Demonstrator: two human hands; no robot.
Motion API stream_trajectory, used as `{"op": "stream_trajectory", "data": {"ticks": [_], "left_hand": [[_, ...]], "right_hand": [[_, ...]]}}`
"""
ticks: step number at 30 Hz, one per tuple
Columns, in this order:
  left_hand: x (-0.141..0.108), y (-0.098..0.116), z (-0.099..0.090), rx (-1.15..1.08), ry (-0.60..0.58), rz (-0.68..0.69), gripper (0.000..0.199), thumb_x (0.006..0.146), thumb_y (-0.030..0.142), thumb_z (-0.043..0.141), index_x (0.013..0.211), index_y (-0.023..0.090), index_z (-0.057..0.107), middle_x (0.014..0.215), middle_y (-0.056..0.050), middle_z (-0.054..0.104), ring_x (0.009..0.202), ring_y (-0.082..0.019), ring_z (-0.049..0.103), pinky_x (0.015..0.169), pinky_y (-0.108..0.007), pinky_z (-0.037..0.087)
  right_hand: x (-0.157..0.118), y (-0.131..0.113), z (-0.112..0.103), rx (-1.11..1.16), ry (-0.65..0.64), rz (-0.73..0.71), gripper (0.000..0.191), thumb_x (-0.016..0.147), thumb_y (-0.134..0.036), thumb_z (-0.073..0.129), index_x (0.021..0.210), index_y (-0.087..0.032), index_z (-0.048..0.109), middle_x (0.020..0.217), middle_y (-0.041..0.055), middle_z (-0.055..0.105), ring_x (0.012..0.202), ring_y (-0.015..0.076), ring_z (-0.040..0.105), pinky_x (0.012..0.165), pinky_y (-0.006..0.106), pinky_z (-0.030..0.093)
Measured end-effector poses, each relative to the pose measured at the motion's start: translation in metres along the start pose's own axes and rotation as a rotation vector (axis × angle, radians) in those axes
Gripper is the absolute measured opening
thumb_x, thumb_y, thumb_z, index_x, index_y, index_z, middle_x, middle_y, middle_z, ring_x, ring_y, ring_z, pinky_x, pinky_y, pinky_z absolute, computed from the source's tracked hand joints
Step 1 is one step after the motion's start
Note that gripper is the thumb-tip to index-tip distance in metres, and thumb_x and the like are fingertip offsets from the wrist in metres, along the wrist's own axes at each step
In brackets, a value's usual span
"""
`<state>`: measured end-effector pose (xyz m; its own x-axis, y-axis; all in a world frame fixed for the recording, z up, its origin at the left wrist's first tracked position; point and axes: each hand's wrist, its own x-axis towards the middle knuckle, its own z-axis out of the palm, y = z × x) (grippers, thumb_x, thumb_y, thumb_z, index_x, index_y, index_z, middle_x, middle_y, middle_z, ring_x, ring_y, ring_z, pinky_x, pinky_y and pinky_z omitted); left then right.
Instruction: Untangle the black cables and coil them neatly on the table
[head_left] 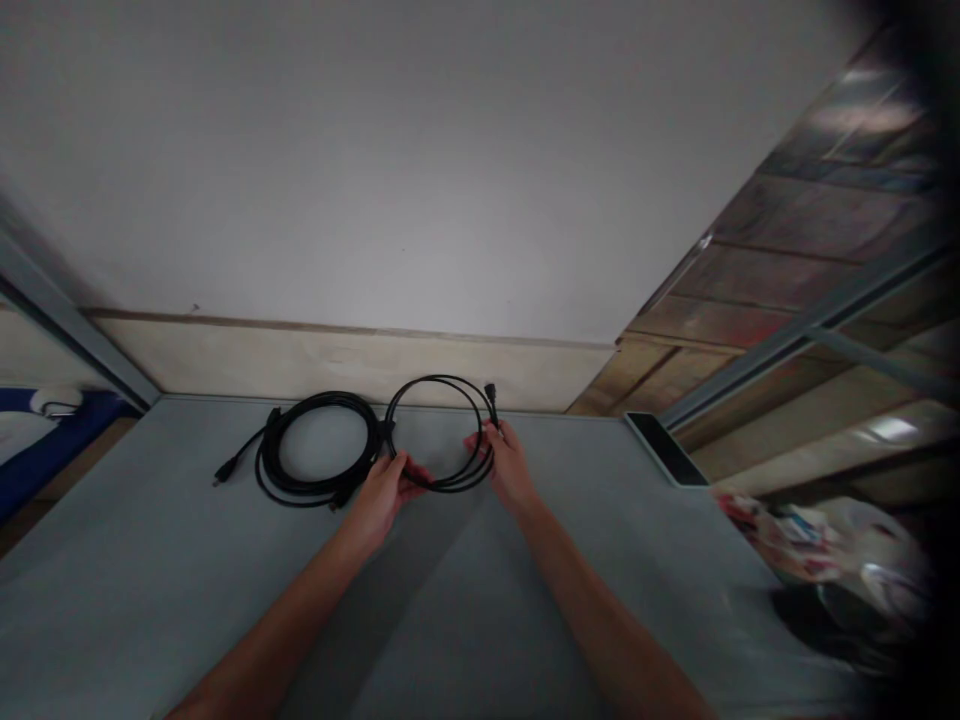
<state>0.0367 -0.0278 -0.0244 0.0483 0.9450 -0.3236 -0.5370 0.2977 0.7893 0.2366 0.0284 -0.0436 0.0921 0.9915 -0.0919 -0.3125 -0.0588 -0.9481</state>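
Observation:
A thin black cable (437,378) is looped into a ring near the back edge of the grey table (450,610). My left hand (386,490) grips the ring at its lower left, fingers closed round it. On the right side of the ring, my right hand (506,460) holds the loops, and a connector sticks up above its fingers. A thicker coiled black cable (279,455) lies on the table just left of my left hand, with one plug stretched out to the left.
Behind the table stands a white wall (375,180). A dark flat device with a pale rim (667,450) lies at the back right. Plastic bags (847,540) are beyond the right edge, and blue fabric (52,445) is at the far left.

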Motion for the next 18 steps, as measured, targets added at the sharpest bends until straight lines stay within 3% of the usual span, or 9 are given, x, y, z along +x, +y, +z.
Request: {"op": "stream_trajectory", "data": {"ticks": [2,4,7,11,13,16,18], "left_hand": [[0.001,0.001,-0.001,0.06,0.023,0.062,0.036,0.076,0.045,0.074,0.09,0.016,0.059,0.08,-0.008,0.071,0.075,-0.022,0.07,0.068,-0.032,0.054],[0.003,0.006,-0.002,0.112,0.055,0.128,0.036,0.075,0.042,0.075,0.096,0.016,0.06,0.081,-0.007,0.071,0.072,-0.021,0.069,0.065,-0.03,0.053],[0.008,0.017,-0.008,0.175,0.092,0.22,0.037,0.077,0.036,0.075,0.103,0.016,0.061,0.082,-0.006,0.071,0.07,-0.02,0.069,0.064,-0.03,0.053],[0.011,0.03,-0.015,0.333,0.122,0.376,0.042,0.078,0.031,0.075,0.115,0.016,0.061,0.094,-0.01,0.07,0.079,-0.02,0.069,0.071,-0.03,0.054],[0.008,0.034,-0.015,0.469,0.115,0.508,0.048,0.077,0.03,0.077,0.121,0.018,0.061,0.109,-0.012,0.069,0.092,-0.023,0.068,0.08,-0.033,0.054],[-0.004,0.033,-0.01,0.897,-0.028,0.734,0.049,0.079,0.033,0.075,0.124,0.021,0.063,0.128,-0.013,0.063,0.12,-0.029,0.057,0.101,-0.041,0.046],[-0.01,0.028,-0.007,1.252,-0.228,0.739,0.036,0.086,0.039,0.067,0.117,0.021,0.067,0.122,-0.011,0.067,0.119,-0.029,0.057,0.102,-0.042,0.043]], "right_hand": [[-0.002,0.002,0.004,0.046,0.012,-0.001,0.048,0.076,-0.062,0.069,0.104,-0.027,0.05,0.06,-0.0083,0.044,0.052,0.0093,0.046,0.054,0.024,0.046],[-0.005,0.002,0.005,0.029,0.0,0.019,0.048,0.078,-0.061,0.068,0.109,-0.028,0.051,0.058,-0.0105,0.032,0.044,0.0068,0.031,0.041,0.019,0.033],[-0.011,-0.008,-0.001,-0.059,-0.066,0.061,0.049,0.079,-0.058,0.068,0.112,-0.025,0.054,0.059,-0.0106,0.028,0.042,0.0051,0.021,0.036,0.017,0.016],[-0.019,-0.029,-0.011,-0.242,-0.297,0.166,0.044,0.082,-0.054,0.066,0.111,-0.021,0.058,0.058,-0.0107,0.029,0.042,0.0048,0.02,0.035,0.017,0.015],[-0.026,-0.035,-0.01,-0.365,-0.456,0.231,0.042,0.085,-0.053,0.063,0.11,-0.019,0.059,0.055,-0.0108,0.031,0.041,0.0053,0.022,0.035,0.018,0.018],[-0.039,-0.032,0.002,-0.556,-0.657,0.235,0.035,0.089,-0.051,0.058,0.1,-0.018,0.064,0.053,-0.0086,0.037,0.042,0.0065,0.03,0.039,0.019,0.024],[-0.047,-0.028,0.011,-0.644,-0.731,0.176,0.032,0.09,-0.048,0.058,0.089,-0.017,0.066,0.055,-0.0054,0.044,0.046,0.0078,0.038,0.043,0.02,0.028]]}}
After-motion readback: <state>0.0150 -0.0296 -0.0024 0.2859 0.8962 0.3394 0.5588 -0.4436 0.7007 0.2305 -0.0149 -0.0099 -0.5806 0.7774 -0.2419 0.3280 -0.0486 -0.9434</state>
